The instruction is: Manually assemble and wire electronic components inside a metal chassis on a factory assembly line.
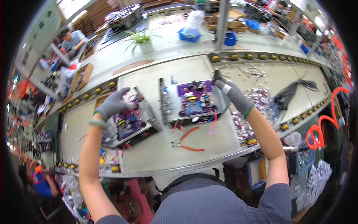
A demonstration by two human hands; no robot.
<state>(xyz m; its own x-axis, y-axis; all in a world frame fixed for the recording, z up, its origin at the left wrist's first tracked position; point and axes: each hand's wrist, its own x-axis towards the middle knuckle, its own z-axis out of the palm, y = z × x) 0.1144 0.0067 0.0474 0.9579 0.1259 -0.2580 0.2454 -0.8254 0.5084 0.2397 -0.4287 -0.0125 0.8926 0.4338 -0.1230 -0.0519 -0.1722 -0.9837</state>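
Note:
Grey work gloves cover both my hands. My left hand [113, 104] is over the back left of an open metal chassis [151, 128] with a purple circuit board, its fingers apart; whether it touches the chassis is unclear. Beside it, a second open metal chassis [172, 116] holds another purple circuit board [192, 98]. My right hand [236, 98] reaches to the back right corner of this second chassis, with the fingers closed on its side edge. Partly hidden are the fingertips there. In front of the second chassis lie pliers [186, 141] with orange handles.
Right of the chassis is a heap of small white and metallic parts [257, 102], with a bundle of dark cables [294, 91] beyond. A roller track [261, 56] runs behind the work board. Further back stand a potted plant [145, 45] and a blue bin [189, 35]. An orange coiled hose [317, 136] hangs at right.

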